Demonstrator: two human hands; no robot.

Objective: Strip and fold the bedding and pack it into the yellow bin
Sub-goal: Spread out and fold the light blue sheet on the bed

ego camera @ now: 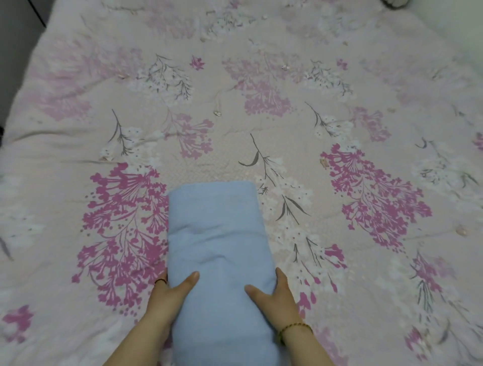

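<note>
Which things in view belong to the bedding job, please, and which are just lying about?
Job: folded light blue cloth bundle, gripped at its sides by the left hand and the right hand; pink floral quilt spread across the bed, probably still to strip.
Lying about: dark and white object at the top right edge, too cut off to identify.

Right hand [278, 295]: beaded bracelet [295, 327] at wrist.

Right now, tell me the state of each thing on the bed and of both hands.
blue bundle: folded, lying on the quilt.
floral quilt: spread flat, not yet folded.
left hand: holds the bundle's left side, thumb on top.
right hand: holds its right side, thumb on top.
</note>
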